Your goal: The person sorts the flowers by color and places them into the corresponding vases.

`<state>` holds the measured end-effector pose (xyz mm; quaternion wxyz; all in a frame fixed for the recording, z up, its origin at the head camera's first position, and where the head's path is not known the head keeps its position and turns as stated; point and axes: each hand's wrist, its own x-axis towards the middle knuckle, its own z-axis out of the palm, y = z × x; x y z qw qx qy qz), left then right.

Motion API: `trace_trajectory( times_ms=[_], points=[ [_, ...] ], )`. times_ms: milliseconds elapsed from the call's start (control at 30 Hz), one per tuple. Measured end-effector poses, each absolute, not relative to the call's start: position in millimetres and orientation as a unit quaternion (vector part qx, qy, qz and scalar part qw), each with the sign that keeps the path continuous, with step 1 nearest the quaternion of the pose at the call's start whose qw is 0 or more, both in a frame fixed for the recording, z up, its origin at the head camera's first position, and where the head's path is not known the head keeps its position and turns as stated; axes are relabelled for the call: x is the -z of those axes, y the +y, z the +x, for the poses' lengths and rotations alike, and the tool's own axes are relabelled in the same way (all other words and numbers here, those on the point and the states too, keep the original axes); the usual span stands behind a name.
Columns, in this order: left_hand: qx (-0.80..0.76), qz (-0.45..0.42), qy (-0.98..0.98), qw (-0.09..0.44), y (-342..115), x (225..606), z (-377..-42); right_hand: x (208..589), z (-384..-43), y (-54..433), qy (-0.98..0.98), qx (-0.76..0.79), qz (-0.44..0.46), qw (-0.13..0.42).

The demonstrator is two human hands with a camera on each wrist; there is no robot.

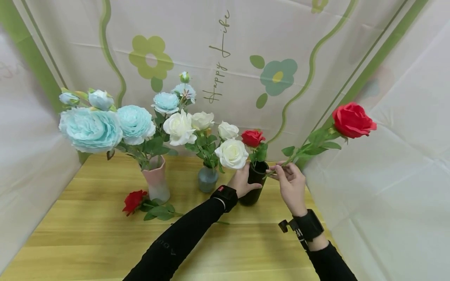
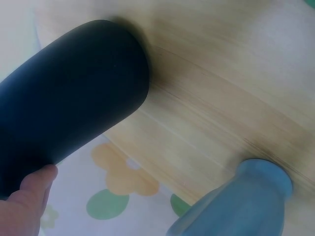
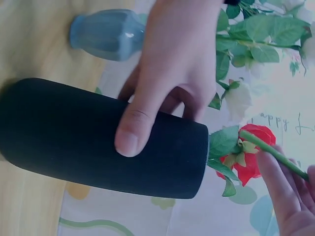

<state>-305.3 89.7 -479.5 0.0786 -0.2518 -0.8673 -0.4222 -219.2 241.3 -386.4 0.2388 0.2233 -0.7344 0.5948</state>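
Note:
My left hand (image 1: 242, 183) grips a black vase (image 1: 254, 192) from its left side, thumb across the front, as the right wrist view also shows. Inside that vase stands one red rose (image 1: 252, 137). My right hand (image 1: 292, 183) pinches the green stem of a second red rose (image 1: 353, 120), whose bloom leans up to the right. The cut end of this stem (image 3: 273, 151) is close to the vase mouth, above the rim. In the left wrist view, fingers (image 2: 37, 189) touch the black vase wall.
A blue-grey vase (image 1: 207, 180) with white roses (image 1: 232, 153) stands just left. Farther left, a pink-and-white vase (image 1: 157, 181) holds large pale blue flowers (image 1: 90, 129). Another red rose (image 1: 134, 202) lies on the wooden table (image 1: 88, 242). A printed cloth (image 1: 197, 47) hangs behind.

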Motion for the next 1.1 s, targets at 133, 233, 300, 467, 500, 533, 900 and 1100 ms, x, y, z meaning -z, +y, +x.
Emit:
trace_trajectory(
  times_ms=[133, 233, 300, 467, 500, 533, 900, 1100],
  points=[
    [0.417, -0.251, -0.870, 0.078, 91, 479, -305, 379, -222, 236, -0.734, -0.586, 0.211, 0.270],
    [0.414, -0.251, -0.872, 0.076, 92, 480, -305, 379, -226, 234, -0.731, -0.587, 0.202, 0.281],
    [0.414, -0.253, -0.871, 0.075, 92, 480, -305, 379, -229, 234, -0.730, -0.586, 0.196, 0.292],
    [0.414, -0.249, -0.872, 0.072, 91, 479, -304, 380, -238, 234, -0.725, -0.580, 0.189, 0.321],
    [0.415, -0.248, -0.873, 0.071, 91, 478, -304, 381, -240, 233, -0.724, -0.578, 0.189, 0.325],
    [0.415, -0.247, -0.873, 0.070, 91, 478, -304, 381, -242, 233, -0.724, -0.578, 0.189, 0.325],
    [0.410, -0.252, -0.874, 0.073, 90, 480, -304, 390, -256, 232, -0.762, -0.550, 0.172, 0.296],
    [0.416, -0.252, -0.870, 0.077, 90, 481, -305, 404, -267, 240, -0.780, -0.519, 0.178, 0.302]
  ],
)
